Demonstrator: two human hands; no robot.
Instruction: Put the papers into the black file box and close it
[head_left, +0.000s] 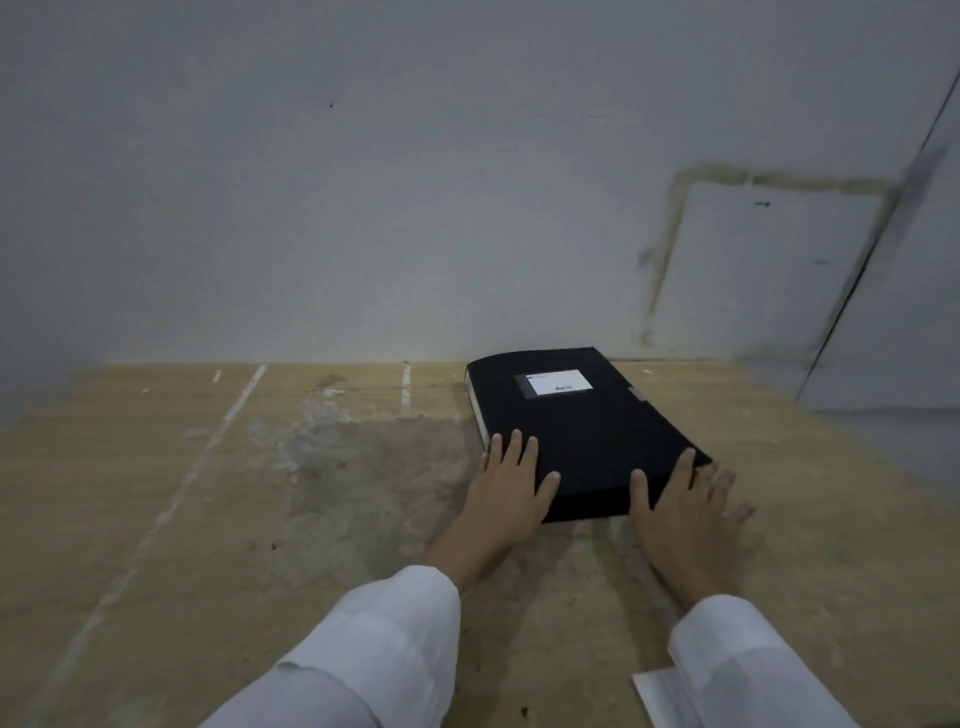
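Note:
The black file box lies flat and closed on the tan table, with a white label on its lid, near the wall. My left hand rests with spread fingers on the box's near left corner. My right hand lies at the near right corner, thumb and forefinger on the lid, the other fingers on the table beside it. Neither hand grips anything. A sheaf of white papers shows at the bottom edge, partly under my right sleeve.
The worn tan tabletop has scuffs and pale tape lines and runs to a grey wall behind. A dark pole leans across the wall at the right.

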